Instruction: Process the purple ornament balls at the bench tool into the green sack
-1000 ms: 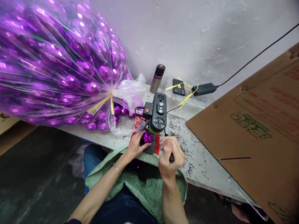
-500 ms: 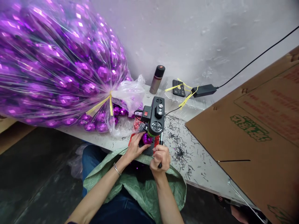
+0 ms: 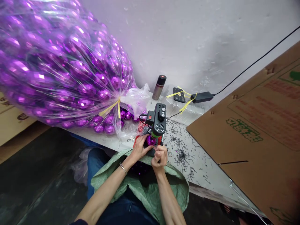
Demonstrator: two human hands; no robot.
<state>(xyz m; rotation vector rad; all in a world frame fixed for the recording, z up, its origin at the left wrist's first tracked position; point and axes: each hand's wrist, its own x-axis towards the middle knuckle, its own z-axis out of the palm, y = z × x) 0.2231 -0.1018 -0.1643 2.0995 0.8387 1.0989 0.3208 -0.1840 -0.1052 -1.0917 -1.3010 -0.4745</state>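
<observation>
A shiny purple faceted ball [image 3: 150, 140] sits under the head of a small black bench press [image 3: 160, 118] with a red switch. My left hand [image 3: 140, 149] has its fingers and thumb around the ball from the left and front. My right hand [image 3: 160, 155] is wrapped round the press's lever handle [image 3: 162, 140], just right of the ball. Below both hands, a green woven sack [image 3: 105, 178] lies open across my lap, with a few purple glints inside.
A big clear bag of purple balls [image 3: 77, 72], tied with yellow strip, fills the left. Black clippings [image 3: 181, 153] litter the white table [image 3: 199, 175]. Behind stand a dark-capped bottle [image 3: 159, 87], a black power adapter [image 3: 203, 97] and a black panel [image 3: 178, 95]. A cardboard box [image 3: 257, 131] leans at right.
The camera view has shifted slightly, so most things appear a little lower. My right hand and the lever have moved slightly left relative to the press. My left hand stays at the ball.
</observation>
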